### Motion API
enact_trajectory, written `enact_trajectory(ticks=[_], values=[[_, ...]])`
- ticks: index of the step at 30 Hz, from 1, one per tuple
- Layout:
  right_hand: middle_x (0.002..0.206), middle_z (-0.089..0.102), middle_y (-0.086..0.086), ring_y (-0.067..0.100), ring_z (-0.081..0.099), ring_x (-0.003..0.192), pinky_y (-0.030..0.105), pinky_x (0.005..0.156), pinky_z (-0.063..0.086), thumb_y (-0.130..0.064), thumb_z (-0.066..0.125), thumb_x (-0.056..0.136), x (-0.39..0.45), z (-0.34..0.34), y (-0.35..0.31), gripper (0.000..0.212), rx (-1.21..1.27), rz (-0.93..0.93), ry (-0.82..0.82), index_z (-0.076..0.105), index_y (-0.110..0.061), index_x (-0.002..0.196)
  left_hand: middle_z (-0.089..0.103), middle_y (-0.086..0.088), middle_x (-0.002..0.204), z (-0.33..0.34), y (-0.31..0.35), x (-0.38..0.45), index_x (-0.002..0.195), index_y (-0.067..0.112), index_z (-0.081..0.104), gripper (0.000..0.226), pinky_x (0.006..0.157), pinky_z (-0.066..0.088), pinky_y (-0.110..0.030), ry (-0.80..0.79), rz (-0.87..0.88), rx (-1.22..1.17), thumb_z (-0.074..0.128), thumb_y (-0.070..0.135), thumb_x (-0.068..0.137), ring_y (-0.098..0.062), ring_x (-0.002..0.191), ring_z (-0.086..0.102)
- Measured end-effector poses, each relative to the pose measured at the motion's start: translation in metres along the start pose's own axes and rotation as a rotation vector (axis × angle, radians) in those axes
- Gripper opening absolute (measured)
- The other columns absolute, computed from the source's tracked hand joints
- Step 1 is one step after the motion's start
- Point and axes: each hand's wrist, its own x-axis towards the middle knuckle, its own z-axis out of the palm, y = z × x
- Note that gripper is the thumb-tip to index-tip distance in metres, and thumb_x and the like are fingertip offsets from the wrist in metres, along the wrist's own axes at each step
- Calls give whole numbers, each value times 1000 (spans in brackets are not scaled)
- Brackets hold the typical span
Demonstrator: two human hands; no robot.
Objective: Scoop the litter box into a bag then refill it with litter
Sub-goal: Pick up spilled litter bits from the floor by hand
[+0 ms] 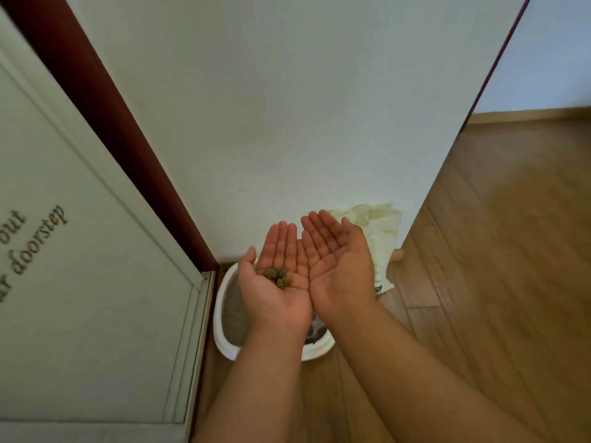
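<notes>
Both grips released, left hand [277, 276] cradling clumps [277, 277], right hand [335, 263] bare, litter box [224, 342] holding grey litter [235, 318]

You see wood-plank floor [495, 251], low sheen. Litter box [220, 340]: smooth white plastic. Litter [233, 314] inside: grey, grainy, matt. Bag [380, 238]: pale crinkled plastic. Clumps [277, 277] in your palm: rough, crumbly.

White litter box [224, 342] holds grey litter [235, 314]; cream bag [383, 231]; brown wood-grain floor [495, 251]; dark red door frame [105, 103]; olive-brown clumps [277, 277].

Head view, downward, over floor [479, 282]
</notes>
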Motion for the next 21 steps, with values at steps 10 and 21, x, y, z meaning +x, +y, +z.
enact_trajectory(ticks=[10,21], values=[[116,74,14,26,71,110,41,108,48,-20,51,101,-168,216,-163,32,31,-55,30,68,-2,121,74,-18,120,258,47,-180,125,-1,68,41,112,48,-42,-37,-54,55,47,25,103,-31,113,72],[111,76,11,24,73,105,39,104,50,-19,48,102,-331,351,-280,31,20,-158,-94,69,-4,119,75,-18,119,425,75,-352,123,-1,70,40,113,46,-45,-172,-16,64,45,20,100,-32,114,72]])
